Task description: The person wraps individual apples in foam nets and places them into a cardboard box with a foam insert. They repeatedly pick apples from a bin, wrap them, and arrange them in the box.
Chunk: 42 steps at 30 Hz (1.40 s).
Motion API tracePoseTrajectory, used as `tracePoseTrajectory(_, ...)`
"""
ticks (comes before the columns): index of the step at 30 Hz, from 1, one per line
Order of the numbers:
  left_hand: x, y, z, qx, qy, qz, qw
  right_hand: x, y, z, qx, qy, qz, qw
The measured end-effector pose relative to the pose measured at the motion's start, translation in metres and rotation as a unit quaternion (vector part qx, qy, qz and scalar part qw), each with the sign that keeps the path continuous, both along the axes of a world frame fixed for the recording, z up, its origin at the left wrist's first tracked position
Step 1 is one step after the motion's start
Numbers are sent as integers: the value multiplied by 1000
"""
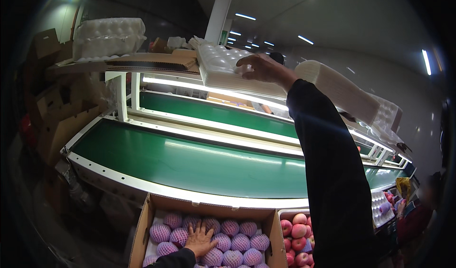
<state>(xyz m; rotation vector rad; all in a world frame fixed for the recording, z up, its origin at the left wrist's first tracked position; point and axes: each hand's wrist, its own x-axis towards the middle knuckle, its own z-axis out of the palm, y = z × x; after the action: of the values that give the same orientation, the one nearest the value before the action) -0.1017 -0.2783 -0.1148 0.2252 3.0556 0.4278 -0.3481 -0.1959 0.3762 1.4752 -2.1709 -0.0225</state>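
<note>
My left hand (200,240) lies with fingers spread on apples in purple foam nets (230,227), which sit in rows in an open cardboard box (273,237). White lining shows along the box's inner side. My right arm stretches up to the shelf above the conveyor. There my right hand (266,69), fingers bent and apart, is over a stack of white molded fruit trays (221,61). The fingertips are at the top tray's bumpy surface; whether they press on it I cannot tell.
A green conveyor belt (199,161) with white rails runs behind the box. Bare red apples (298,231) fill a crate to the right. More tray stacks (337,90) and a wrapped tray bundle (109,36) stand on the shelf. Cardboard boxes (66,125) crowd the left. A co-worker's hand (402,207) shows far right.
</note>
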Motion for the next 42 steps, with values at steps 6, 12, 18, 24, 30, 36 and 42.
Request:
tracePoseTrajectory(6, 0, 2, 0, -2, 3, -2, 1000, 9, -5, 2, 13, 15, -77, 997)
tracePoseTrajectory(12, -1, 0, -2, -10, 11, -2, 1000, 18, -16, -8, 58, 171, -157, 971)
tracePoseTrajectory(18, -2, -1, -4, -6, 33, -3, 999, 11, -22, -20, -60, 278, -120, 951)
tracePoseTrajectory(24, -3, -2, -9, -8, 50, -2, 999, -12, -23, -8, -199, 240, -189, 931)
tracePoseTrajectory(30, -2, 1, -3, -9, 54, -4, 998, -35, 30, 25, -271, 400, -175, 858)
tracePoseTrajectory(36, -5, 6, 4, 6, 13, -8, 1000, 24, 145, 49, -200, 582, -149, 774)
tracePoseTrajectory(42, -2, -2, -1, 19, 45, 11, 999, 143, 241, -1, -657, -134, 123, 731)
